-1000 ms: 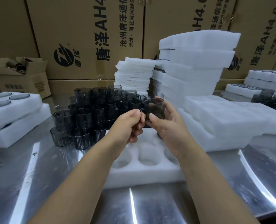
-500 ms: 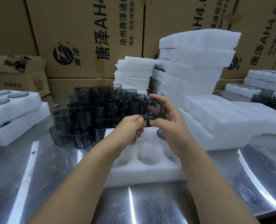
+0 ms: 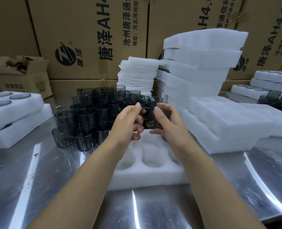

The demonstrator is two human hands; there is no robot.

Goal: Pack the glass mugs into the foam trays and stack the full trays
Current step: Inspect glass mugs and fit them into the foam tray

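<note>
Both my hands hold one smoky glass mug (image 3: 149,120) above the white foam tray (image 3: 151,176) in front of me. My left hand (image 3: 128,124) pinches the mug's handle side, and my right hand (image 3: 168,124) grips its body, fingers curled round it. The mug is tilted and partly hidden by my fingers. The tray's round pockets nearest me hold nothing; its far end is hidden behind my hands. A pile of several more grey glass mugs (image 3: 94,116) stands stacked just behind and left of the tray.
Tall stacks of foam trays (image 3: 198,66) and thin foam sheets (image 3: 138,73) rise behind. Low foam trays (image 3: 227,126) lie at right, filled trays (image 3: 13,109) at left and far right (image 3: 269,80). Cardboard boxes (image 3: 90,35) wall the back. The steel table (image 3: 37,179) reflects light.
The mug has been turned in my hands: upright a second ago, then its mouth faced me, now it is tilted lower and closer above the tray.
</note>
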